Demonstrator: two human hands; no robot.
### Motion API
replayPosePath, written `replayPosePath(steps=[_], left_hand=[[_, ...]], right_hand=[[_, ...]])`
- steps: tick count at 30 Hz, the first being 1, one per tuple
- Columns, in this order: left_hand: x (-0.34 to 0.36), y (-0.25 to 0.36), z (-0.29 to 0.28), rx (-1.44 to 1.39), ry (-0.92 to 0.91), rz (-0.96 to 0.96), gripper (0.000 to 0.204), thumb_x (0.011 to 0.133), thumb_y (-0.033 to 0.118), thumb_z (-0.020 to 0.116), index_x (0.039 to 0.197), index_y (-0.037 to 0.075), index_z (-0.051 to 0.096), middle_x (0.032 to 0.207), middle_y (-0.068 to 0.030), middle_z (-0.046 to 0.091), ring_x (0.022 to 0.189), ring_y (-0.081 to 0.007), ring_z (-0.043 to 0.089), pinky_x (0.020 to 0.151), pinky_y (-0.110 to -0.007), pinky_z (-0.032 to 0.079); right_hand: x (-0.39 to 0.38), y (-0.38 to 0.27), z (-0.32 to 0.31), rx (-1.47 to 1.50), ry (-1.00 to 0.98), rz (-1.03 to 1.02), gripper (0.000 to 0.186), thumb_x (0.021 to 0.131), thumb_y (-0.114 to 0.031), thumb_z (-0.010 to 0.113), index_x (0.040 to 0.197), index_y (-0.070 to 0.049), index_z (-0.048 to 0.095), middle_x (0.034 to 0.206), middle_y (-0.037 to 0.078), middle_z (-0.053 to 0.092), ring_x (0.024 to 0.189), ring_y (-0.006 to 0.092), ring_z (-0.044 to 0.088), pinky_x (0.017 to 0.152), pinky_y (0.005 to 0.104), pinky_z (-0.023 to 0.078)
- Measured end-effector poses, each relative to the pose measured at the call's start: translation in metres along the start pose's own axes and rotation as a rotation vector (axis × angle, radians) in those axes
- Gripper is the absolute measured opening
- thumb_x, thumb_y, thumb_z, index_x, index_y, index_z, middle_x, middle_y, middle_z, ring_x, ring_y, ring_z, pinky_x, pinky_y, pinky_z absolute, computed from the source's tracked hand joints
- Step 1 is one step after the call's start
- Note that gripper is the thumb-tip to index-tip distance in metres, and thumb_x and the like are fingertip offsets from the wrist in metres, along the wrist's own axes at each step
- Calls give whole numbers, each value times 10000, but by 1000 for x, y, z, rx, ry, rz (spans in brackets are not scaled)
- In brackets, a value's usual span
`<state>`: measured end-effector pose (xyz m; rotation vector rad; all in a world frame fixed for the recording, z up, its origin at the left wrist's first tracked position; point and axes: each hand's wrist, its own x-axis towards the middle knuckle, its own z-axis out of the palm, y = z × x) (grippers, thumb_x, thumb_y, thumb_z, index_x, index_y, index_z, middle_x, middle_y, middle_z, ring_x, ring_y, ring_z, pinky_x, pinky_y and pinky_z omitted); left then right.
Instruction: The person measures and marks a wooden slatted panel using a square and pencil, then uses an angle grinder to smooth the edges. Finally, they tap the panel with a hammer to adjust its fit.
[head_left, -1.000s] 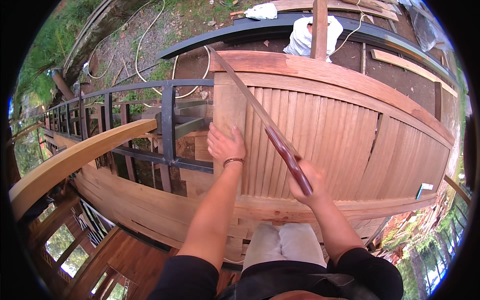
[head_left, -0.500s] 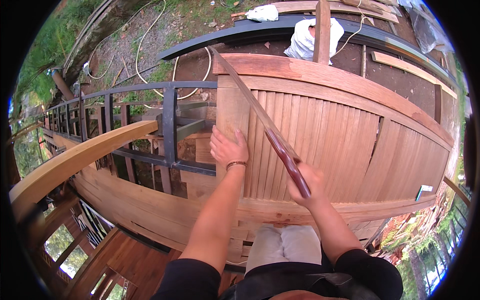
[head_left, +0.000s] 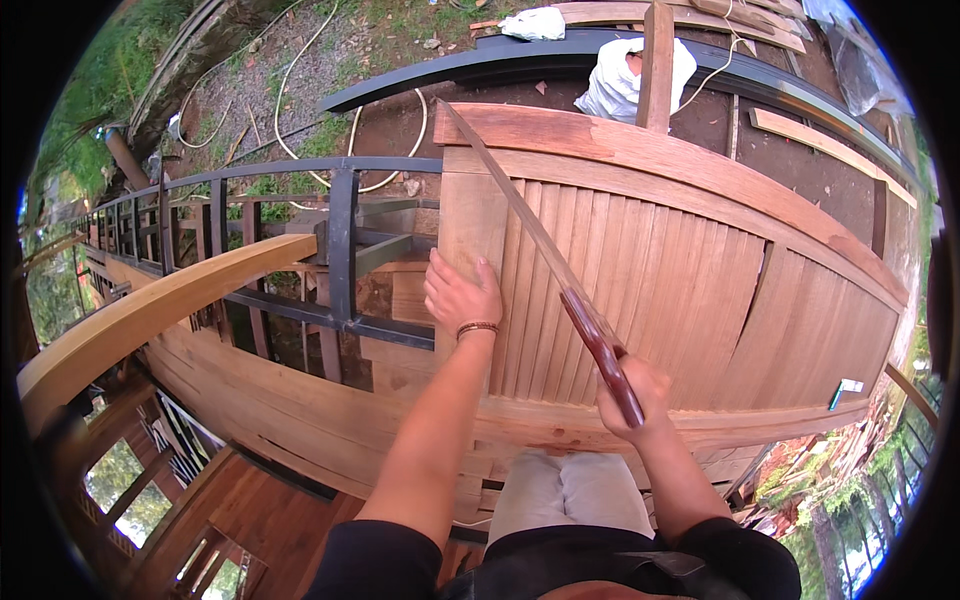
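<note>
A wooden slatted panel (head_left: 640,265) with a frame around its slats lies in front of me. My left hand (head_left: 463,292) rests on the panel's left end board (head_left: 470,215), fingers extended at its outer edge and thumb apart. My right hand (head_left: 637,393) is closed round the dark red handle of a handsaw (head_left: 530,222). The saw's long thin blade slants away to the left over the slats. Its far tip is at the left end of the reddish top rail (head_left: 600,135). Whether the teeth are in the wood, I cannot tell.
A black metal frame (head_left: 343,245) adjoins the panel on the left, with a pale wooden beam (head_left: 170,300) crossing there. A post (head_left: 656,70) and a white sack (head_left: 612,80) stand beyond the rail. A small teal-and-white object (head_left: 845,392) lies at the panel's right end.
My right hand has drawn the saw back toward me and to the right. The left hand stays on the end board. The whole view has shifted slightly.
</note>
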<state>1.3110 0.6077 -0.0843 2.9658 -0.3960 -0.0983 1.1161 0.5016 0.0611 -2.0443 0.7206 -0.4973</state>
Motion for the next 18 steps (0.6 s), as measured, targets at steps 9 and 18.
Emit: replayPosePath(steps=[9,18], left_hand=[[3,19,-3,-9,-35,44,748,846,447,590,1402,1,362,1263,-186,521,1142,-348,499,943,-470,398],[9,15,2,-1,-25,7,775,843,463,588,1423,11,346,1271,-182,520,1142,-338,502,945,-468,397]], right_hand=[[165,32,91,128,65,58,70,770,-83,639,792,-58,577,660,168,597,579,364,598,542,410,485],[12,11,11,44,31,55,102,685,37,624,743,-44,599,628,147,570,542,311,612,575,366,534]])
